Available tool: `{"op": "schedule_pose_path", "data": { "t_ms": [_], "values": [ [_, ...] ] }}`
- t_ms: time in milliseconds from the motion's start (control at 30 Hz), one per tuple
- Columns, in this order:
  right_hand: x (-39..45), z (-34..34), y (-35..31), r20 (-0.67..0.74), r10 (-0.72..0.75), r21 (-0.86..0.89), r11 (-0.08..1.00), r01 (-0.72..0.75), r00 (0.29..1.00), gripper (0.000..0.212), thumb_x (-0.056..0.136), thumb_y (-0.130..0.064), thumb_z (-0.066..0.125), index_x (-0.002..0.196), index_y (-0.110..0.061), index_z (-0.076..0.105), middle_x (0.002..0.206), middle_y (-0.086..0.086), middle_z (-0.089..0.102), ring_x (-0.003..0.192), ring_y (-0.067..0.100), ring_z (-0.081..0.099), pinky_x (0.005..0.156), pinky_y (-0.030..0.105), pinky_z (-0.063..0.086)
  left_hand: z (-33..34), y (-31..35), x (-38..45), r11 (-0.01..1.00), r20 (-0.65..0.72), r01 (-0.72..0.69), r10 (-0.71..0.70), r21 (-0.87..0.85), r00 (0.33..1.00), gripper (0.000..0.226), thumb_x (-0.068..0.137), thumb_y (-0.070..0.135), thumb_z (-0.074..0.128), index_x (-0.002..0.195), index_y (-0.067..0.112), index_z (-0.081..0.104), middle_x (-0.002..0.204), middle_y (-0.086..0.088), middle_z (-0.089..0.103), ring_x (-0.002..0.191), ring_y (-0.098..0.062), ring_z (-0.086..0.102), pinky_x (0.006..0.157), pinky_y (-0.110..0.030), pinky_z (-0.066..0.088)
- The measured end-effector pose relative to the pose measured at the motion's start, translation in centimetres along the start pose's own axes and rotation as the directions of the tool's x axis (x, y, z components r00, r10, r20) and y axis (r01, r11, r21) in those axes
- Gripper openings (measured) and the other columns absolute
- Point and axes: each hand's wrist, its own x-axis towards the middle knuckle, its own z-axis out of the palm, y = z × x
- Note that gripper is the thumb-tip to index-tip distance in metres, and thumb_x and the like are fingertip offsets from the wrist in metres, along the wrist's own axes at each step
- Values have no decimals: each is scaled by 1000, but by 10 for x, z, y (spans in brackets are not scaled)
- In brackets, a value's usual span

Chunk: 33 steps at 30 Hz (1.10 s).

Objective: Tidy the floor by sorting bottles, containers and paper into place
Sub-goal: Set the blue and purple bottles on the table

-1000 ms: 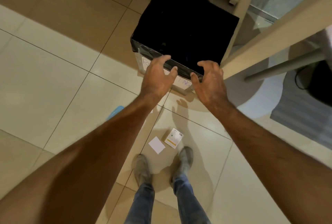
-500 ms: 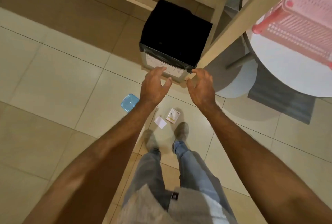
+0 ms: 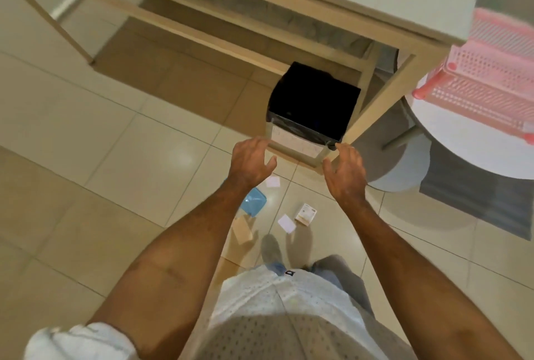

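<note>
Left of the bin, bare tile floor is running out to a table leg; nothing to sort is lying there.

Item — left hand: hanging just short of the bin's near wall, fingers spread and slightly curled, clamped on nothing. A second ago both hands were gripping the bin's front rim; they are now drawing back from it as the person straightens up.

Item — blue container lid: lying flat, nearer the person than the bin, partly hidden by the left forearm. Just beyond it, toward the feet, a brown piece is lying — paper or card, cannot tell.

Item — bin: black-lined, labelled on its front, now sitting half under the wooden table, apparently released where it is meant to stand.

Item — paper slips: one pale square close to the bin's front, another white one further back, touching or just beside a small box.

Item — right hand: at the bin's right front corner, fingers apart, palm empty.

Reading: with the bin placed and both hands free, collection of the floor items is probably starting; all of them are as yet unsorted.
</note>
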Motion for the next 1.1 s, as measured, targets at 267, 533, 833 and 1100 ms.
{"op": "schedule_pose_path", "data": {
  "t_ms": [267, 533, 833, 1100],
  "values": [
    [-18, 16, -74, -33, -40, -55, 998, 38, 999, 56, 104, -38, 53, 152, -11, 44, 157, 10, 45, 149, 28, 36, 121, 49, 33, -45, -70, -18, 999, -43, -2, 4, 54, 999, 57, 94, 44, 58, 144, 18, 54, 146, -4, 57, 135, -24, 51, 115, -40, 33],
    [-39, 58, -152, -75, -54, -53, 997, 51, 996, 55, 103, -40, 51, 151, -12, 46, 158, 9, 44, 149, 27, 35, 122, 44, 32, -96, -151, -35, 991, -90, -68, 79, 116, 993, 55, 93, 42, 59, 143, 17, 55, 146, -6, 56, 137, -26, 49, 116, -48, 33],
    [-4, 92, -256, -154, 2, 11, 1000, 0, 988, 55, 102, -43, 54, 150, -15, 48, 159, 7, 43, 150, 26, 33, 120, 46, 34, -168, -231, 20, 985, -138, -139, 153, 105, 978, 53, 95, 41, 59, 142, 17, 55, 148, -5, 55, 138, -25, 48, 118, -51, 32],
    [86, 99, -350, -316, 154, 81, 987, -135, 936, 55, 102, -44, 53, 150, -17, 47, 159, 5, 42, 150, 23, 33, 119, 45, 37, -263, -313, 137, 951, -180, -291, 305, 103, 935, 53, 95, 43, 59, 143, 20, 54, 150, -5, 53, 138, -24, 48, 121, -51, 30]
  ]
}}
